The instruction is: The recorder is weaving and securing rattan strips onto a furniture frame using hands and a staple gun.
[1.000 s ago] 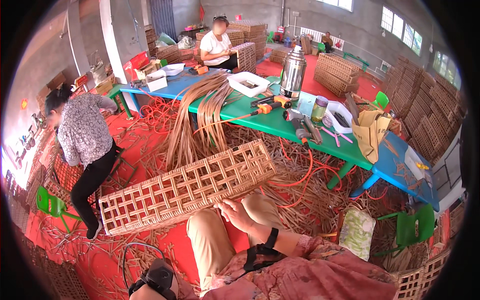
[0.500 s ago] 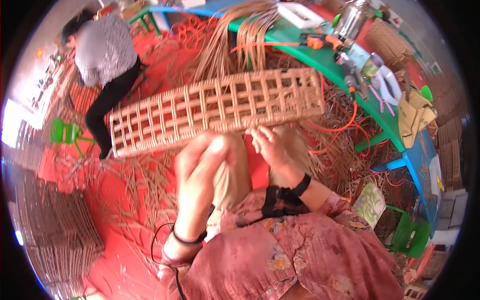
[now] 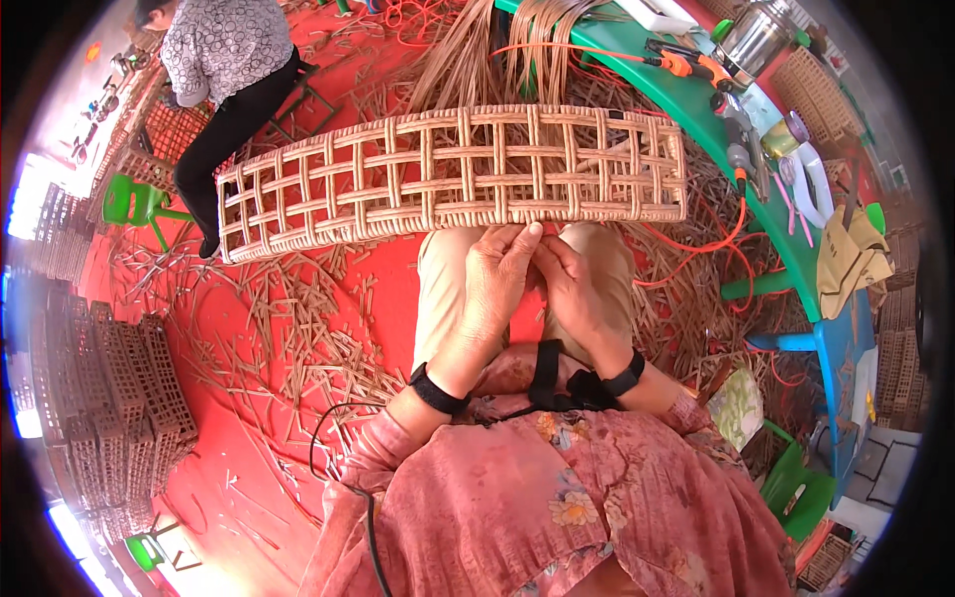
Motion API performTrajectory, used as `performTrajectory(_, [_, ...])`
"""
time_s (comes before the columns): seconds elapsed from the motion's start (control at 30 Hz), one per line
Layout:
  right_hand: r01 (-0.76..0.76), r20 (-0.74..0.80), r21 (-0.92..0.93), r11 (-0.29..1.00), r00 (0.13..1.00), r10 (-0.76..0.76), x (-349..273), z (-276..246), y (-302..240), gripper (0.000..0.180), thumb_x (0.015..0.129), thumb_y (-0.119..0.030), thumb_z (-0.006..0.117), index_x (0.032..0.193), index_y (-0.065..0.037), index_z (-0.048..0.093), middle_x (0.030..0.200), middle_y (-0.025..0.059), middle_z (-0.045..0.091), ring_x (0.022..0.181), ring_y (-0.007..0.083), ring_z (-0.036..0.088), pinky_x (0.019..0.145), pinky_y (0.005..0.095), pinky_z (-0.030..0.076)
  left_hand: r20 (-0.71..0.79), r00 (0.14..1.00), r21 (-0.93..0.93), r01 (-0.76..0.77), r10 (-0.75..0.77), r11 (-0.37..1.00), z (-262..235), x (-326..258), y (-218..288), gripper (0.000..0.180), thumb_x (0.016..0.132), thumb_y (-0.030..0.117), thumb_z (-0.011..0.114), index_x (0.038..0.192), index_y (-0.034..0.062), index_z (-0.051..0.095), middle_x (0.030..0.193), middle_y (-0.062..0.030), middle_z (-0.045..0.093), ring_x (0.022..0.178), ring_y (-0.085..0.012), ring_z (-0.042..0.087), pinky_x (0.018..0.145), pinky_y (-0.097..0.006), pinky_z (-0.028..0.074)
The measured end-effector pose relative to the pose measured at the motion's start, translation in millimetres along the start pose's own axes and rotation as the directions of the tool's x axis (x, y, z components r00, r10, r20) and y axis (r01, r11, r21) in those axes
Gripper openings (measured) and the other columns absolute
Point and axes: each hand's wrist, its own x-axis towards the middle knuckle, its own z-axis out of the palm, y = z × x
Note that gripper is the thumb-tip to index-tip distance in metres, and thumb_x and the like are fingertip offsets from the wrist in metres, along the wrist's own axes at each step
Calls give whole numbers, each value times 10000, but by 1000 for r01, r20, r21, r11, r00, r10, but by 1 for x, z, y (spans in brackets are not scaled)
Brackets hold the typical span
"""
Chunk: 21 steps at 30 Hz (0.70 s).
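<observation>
A long woven rattan lattice panel (image 3: 448,174) lies across my knees, tan strips crossing in an open grid. My left hand (image 3: 497,284) and my right hand (image 3: 572,289) meet at the middle of its near edge, fingers pinched together on the woven rim. Both wrists wear black bands. A bundle of loose rattan strips (image 3: 497,50) hangs behind the panel.
Cut rattan scraps (image 3: 288,328) litter the red floor. A green table (image 3: 696,109) at the right carries a metal flask (image 3: 751,35), an orange tool (image 3: 686,65) and scissors. Another person (image 3: 224,70) bends at the upper left. Stacked woven panels (image 3: 119,398) stand on the left.
My view has tilted further down and the panel has shifted higher and more level across my knees. Both hands now come together on its near edge.
</observation>
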Motion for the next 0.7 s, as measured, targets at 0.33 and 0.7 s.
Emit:
performTrajectory(0.33, [122,188,-500,857,982,-31,-9,-45,-2,187,874,-174,531,948,-17,601,824,210,601,772,333,601,652,368,469,113,980,-438,195,-161,877,14,-3,4,188,926,210,509,884,42,583,749,-20,585,722,-110,556,596,-213,439])
performTrajectory(0.7, [-72,-291,-912,405,810,-510,121,-271,-112,278,808,-244,603,1018,-61,602,867,116,657,785,256,634,709,373,490,219,918,-582,396,-332,710,13,1,10,164,933,215,494,899,56,520,566,40,386,385,-43,273,372,-187,211])
